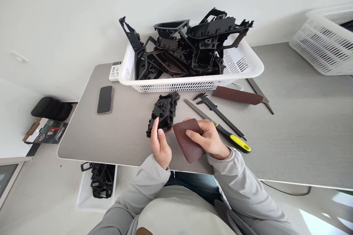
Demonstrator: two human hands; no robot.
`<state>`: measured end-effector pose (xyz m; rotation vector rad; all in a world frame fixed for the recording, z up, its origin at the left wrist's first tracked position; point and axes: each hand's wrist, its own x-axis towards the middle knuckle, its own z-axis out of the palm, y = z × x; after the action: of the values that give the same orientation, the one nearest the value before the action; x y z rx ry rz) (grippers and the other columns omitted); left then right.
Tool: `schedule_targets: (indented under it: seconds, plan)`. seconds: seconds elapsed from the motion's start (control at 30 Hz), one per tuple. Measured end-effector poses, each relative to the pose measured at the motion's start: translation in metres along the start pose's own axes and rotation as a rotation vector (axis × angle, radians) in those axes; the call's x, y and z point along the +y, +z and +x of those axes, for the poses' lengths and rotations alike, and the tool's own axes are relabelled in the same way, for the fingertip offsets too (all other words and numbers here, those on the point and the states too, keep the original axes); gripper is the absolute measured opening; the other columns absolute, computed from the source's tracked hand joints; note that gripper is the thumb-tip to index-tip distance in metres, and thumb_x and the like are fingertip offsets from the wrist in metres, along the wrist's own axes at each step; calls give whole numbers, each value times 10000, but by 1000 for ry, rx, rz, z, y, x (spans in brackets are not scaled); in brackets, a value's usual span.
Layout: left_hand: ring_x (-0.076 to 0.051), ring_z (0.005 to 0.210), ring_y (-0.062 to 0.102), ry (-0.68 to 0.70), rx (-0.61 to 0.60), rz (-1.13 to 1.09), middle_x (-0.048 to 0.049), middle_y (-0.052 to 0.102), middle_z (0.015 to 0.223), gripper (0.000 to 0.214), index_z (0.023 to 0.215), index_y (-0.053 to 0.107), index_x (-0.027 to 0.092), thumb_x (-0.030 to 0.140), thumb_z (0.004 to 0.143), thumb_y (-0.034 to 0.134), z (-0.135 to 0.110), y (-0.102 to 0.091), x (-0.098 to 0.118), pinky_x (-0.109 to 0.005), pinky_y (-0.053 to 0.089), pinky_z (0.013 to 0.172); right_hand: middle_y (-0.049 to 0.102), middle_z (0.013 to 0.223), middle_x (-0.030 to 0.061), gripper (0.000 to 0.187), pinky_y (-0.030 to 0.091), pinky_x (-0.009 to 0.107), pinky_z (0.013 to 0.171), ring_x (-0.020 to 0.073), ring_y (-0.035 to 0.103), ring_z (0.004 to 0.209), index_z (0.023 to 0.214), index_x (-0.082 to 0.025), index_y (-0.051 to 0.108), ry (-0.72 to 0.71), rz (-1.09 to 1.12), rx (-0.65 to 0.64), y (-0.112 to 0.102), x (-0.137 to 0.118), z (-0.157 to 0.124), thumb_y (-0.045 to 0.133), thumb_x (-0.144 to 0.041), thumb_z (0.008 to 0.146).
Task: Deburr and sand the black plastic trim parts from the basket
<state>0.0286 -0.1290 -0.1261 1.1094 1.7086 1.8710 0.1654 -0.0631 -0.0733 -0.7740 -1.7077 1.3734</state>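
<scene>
My left hand (160, 149) is at the near end of a black plastic part (162, 112), its thumb and forefinger closed against it. Clips and ribs stand out along the part's edges; my other left fingers are mostly hidden. A folded sheet of brown sandpaper (189, 141) is pinched in my right hand (211, 137), thumb on top and fingers largely underneath. The sheet's left corner comes close to the part; whether they touch I cannot tell. Just beyond my right hand lies a file with a black and yellow handle (234, 141).
A white basket (193, 82) heaped with black parts stands at the back. Calipers (220, 115), a rolled brown sheet (237, 95) and another file (260, 93) lie right. Left are a phone (104, 100) and small box (115, 71). Another basket (322, 42) stands far right.
</scene>
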Motion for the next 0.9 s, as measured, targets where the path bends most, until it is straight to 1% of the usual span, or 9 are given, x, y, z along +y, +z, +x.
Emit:
schedule_targets:
  seconds: [0.13,0.23,0.37,0.53,0.7,0.8,0.9]
  plan:
    - [-226,1236,607,50,-42,-1,-111,686,1250,408,1239,643,221,466,984,441,-1,0,-2,-385,463,1070,629,612,34,235,399,276,492,147,520,535,656,-185,676,26,-97,-24,3,1,0,630,-367,798]
    - [-220,1182,642,86,-79,-3,-109,707,1208,369,1208,660,217,429,988,453,-2,0,-4,-383,497,1031,604,578,32,241,402,281,506,150,497,547,612,-193,643,23,-182,-8,8,0,1,601,-340,798]
    - [-202,1149,662,130,-119,-2,-95,718,1195,333,1225,652,226,374,992,465,-3,0,-6,-359,522,998,580,558,17,227,395,272,505,138,480,536,602,-186,616,48,-209,-10,8,-1,2,566,-305,788]
    - [-214,1178,646,96,-111,16,-99,705,1221,336,1230,648,228,384,986,478,-3,0,-5,-374,494,1038,522,512,-13,243,340,240,444,110,424,481,598,-173,600,176,-78,30,6,-2,2,582,-340,773]
    - [-214,1195,634,85,-86,27,-111,684,1241,350,1249,615,221,404,982,481,-3,-1,-7,-367,505,1026,522,503,-18,238,328,230,428,102,429,469,576,-162,610,266,6,11,7,-3,3,624,-346,727]
    - [-215,1187,636,68,-28,-9,-109,665,1251,344,1249,596,229,409,968,511,-2,1,-9,-352,535,987,602,562,2,207,378,237,456,122,491,502,639,-155,670,331,66,100,7,-4,3,633,-348,704]
    - [-222,1130,659,15,32,-94,-113,627,1280,398,1275,559,241,427,924,585,-1,4,-10,-339,581,899,657,626,18,217,410,244,477,134,532,529,705,-154,714,410,170,200,6,-5,2,641,-357,681]
